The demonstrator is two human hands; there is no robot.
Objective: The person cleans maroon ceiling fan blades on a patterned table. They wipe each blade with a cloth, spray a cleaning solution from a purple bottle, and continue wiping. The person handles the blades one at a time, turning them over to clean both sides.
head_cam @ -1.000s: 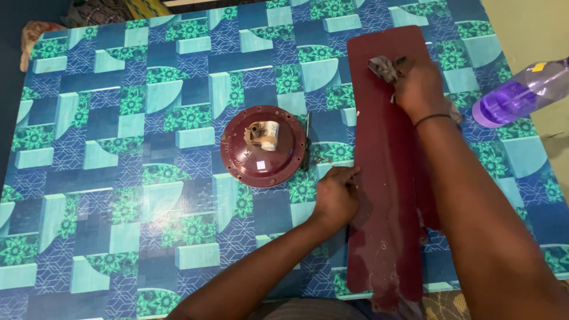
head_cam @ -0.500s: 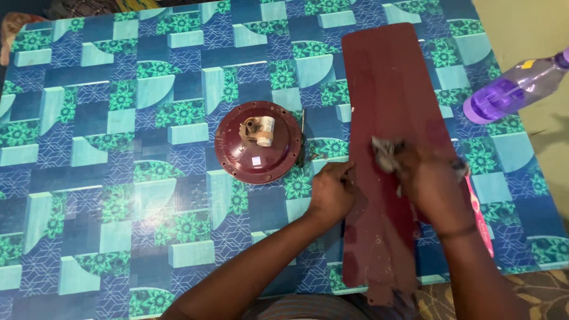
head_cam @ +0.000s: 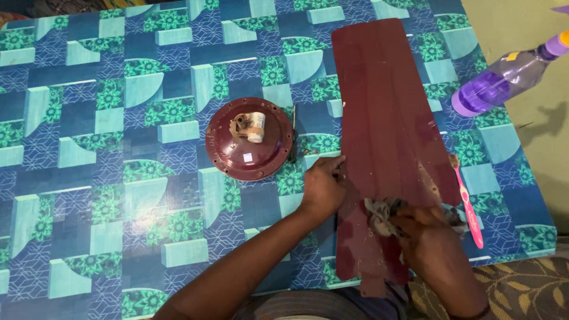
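A long maroon fan blade (head_cam: pixel 382 112) lies lengthwise on the patterned table. My right hand (head_cam: pixel 430 240) presses a crumpled grey cloth (head_cam: pixel 379 214) onto the blade's near end. My left hand (head_cam: pixel 323 185) rests on the blade's left edge with its fingers bent, holding it down. To the left of the blade sits a round maroon fan motor cover (head_cam: pixel 250 138) with a small white part on top.
A pink toothbrush (head_cam: pixel 468 204) lies on the table right of the blade. A purple plastic bottle (head_cam: pixel 504 77) lies at the table's right edge. The blue-green patterned table (head_cam: pixel 118 178) stretches left. A patterned floor mat (head_cam: pixel 521 290) shows at lower right.
My right hand has drawn the cloth down the blade from its far end to its near end. The toothbrush has come into view. My left hand has stayed on the blade's edge.
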